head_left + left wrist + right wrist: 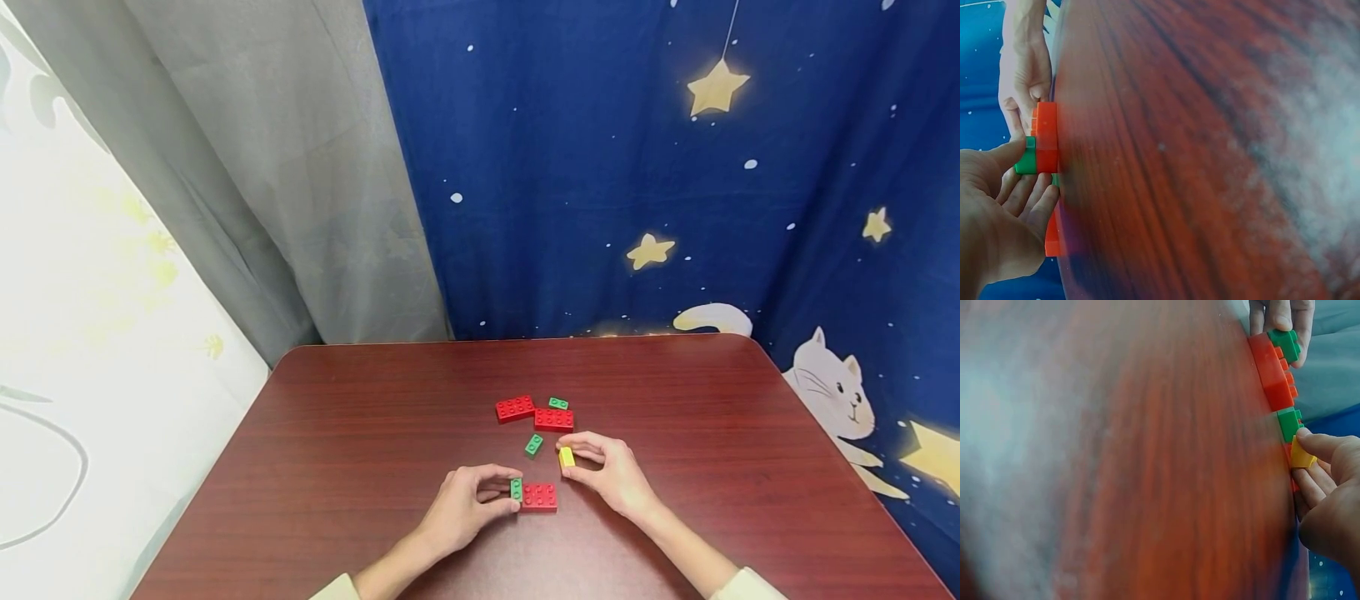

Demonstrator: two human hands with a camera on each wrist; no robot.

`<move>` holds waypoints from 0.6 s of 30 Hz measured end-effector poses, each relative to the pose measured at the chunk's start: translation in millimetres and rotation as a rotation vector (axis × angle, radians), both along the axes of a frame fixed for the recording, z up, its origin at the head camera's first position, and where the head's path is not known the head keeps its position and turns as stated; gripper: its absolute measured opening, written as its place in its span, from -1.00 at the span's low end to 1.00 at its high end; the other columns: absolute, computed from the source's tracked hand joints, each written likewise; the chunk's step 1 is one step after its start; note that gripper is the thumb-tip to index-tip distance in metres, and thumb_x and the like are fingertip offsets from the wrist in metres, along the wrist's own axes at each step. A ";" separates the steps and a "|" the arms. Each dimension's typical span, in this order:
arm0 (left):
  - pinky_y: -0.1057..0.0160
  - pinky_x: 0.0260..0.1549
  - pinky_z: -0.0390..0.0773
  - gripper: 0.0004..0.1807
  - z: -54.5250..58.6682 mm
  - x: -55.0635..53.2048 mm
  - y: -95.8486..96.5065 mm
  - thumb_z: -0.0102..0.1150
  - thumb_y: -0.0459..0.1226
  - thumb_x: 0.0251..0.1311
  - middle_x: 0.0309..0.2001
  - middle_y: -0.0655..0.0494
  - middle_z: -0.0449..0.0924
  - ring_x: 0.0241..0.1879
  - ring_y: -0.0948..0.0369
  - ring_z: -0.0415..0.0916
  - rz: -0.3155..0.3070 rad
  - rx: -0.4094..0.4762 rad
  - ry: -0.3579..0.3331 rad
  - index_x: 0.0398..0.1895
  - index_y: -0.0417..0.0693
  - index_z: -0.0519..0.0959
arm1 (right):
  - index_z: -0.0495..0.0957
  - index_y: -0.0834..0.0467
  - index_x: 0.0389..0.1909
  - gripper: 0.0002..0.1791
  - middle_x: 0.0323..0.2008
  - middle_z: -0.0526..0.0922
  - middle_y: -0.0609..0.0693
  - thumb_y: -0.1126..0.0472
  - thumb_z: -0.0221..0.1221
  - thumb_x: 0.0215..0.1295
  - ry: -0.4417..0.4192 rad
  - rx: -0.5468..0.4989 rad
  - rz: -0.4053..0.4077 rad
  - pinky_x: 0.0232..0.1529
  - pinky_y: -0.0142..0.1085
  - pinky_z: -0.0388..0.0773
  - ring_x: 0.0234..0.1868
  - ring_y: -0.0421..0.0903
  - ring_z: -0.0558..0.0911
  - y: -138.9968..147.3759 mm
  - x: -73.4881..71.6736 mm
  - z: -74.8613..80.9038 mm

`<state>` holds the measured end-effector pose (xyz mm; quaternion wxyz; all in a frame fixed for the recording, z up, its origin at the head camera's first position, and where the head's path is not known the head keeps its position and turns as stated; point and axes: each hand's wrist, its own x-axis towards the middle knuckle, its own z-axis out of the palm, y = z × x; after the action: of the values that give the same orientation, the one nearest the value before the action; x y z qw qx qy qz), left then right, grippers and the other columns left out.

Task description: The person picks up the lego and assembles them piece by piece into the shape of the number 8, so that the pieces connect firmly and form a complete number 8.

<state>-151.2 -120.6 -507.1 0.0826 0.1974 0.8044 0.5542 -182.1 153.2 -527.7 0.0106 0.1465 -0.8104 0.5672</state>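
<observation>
My left hand (463, 507) pinches a small green toy brick (516, 489) between thumb and fingers. That brick sits on the left end of a red toy brick (540, 497), whose remaining studs show to the right. In the left wrist view, the green brick (1026, 157) lies against the studded side of the red one (1048, 134). My right hand (618, 477) holds a small yellow toy brick (567, 458) by thumb and fingertips, just beyond the red brick's right end. The right wrist view shows the yellow brick (1302, 454) tilted in the fingers.
Behind the hands, two more red bricks, one at the left (514, 409) and one at the right (553, 420), lie on the brown table (360, 425). One loose green brick (533, 445) lies between the hands, another green brick (558, 403) farther back. Curtains (570, 183) hang behind the table.
</observation>
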 end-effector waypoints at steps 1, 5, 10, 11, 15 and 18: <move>0.36 -0.04 0.70 -0.65 0.0 0.0 0.0 0.53 -0.40 0.22 -0.01 0.08 0.78 -0.02 0.23 0.74 0.001 0.000 -0.001 0.07 -0.24 0.75 | 0.72 0.23 0.08 -0.60 0.02 0.80 0.13 0.36 0.52 0.22 -0.001 -0.002 -0.001 0.19 -0.12 0.67 0.13 0.16 0.75 -0.2 0.5 0.4; 0.35 -0.04 0.71 -0.65 0.2 0.0 0.0 0.53 -0.41 0.21 -0.01 0.06 0.79 -0.03 0.20 0.75 -0.001 0.012 0.002 0.07 -0.24 0.75 | 0.72 0.22 0.09 -0.62 0.03 0.79 0.12 0.35 0.50 0.25 -0.017 -0.008 -0.002 0.21 -0.07 0.65 0.15 0.15 0.74 -1.1 3.5 4.8; 0.36 -0.03 0.70 -0.65 -0.4 -0.6 -0.1 0.54 -0.39 0.22 -0.02 0.08 0.79 -0.03 0.23 0.75 0.001 0.003 0.000 0.07 -0.23 0.75 | 0.71 0.23 0.12 -0.61 0.05 0.78 0.13 0.34 0.49 0.27 -0.033 -0.024 0.000 0.20 -0.05 0.66 0.13 0.13 0.75 -2.3 7.5 10.7; 0.36 -0.03 0.70 -0.65 -0.7 -0.8 -0.1 0.54 -0.39 0.22 -0.01 0.08 0.79 -0.03 0.23 0.75 0.001 0.000 0.001 0.08 -0.23 0.75 | 0.70 0.23 0.12 -0.60 0.05 0.78 0.14 0.34 0.49 0.27 -0.037 -0.032 0.001 0.19 -0.06 0.67 0.12 0.13 0.75 -2.7 8.3 11.7; 0.37 -0.03 0.70 -0.65 -1.4 -1.3 0.0 0.53 -0.39 0.22 -0.01 0.09 0.79 -0.02 0.24 0.75 0.004 -0.009 -0.001 0.07 -0.22 0.75 | 0.69 0.24 0.15 -0.57 0.07 0.77 0.16 0.33 0.49 0.27 -0.066 -0.050 0.007 0.15 -0.09 0.70 0.10 0.12 0.76 -4.4 12.4 16.0; 0.37 -0.04 0.70 -0.65 -1.9 -1.6 -0.1 0.53 -0.39 0.22 -0.01 0.09 0.79 -0.02 0.25 0.75 0.005 -0.009 -0.001 0.07 -0.22 0.75 | 0.69 0.24 0.15 -0.58 0.07 0.77 0.15 0.33 0.49 0.27 -0.076 -0.049 0.013 0.14 -0.10 0.70 0.09 0.10 0.76 -6.1 15.5 19.0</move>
<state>-152.8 -120.7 -509.0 0.0826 0.1946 0.8073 0.5510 -166.6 147.2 -508.7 -0.0203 0.1297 -0.7952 0.5919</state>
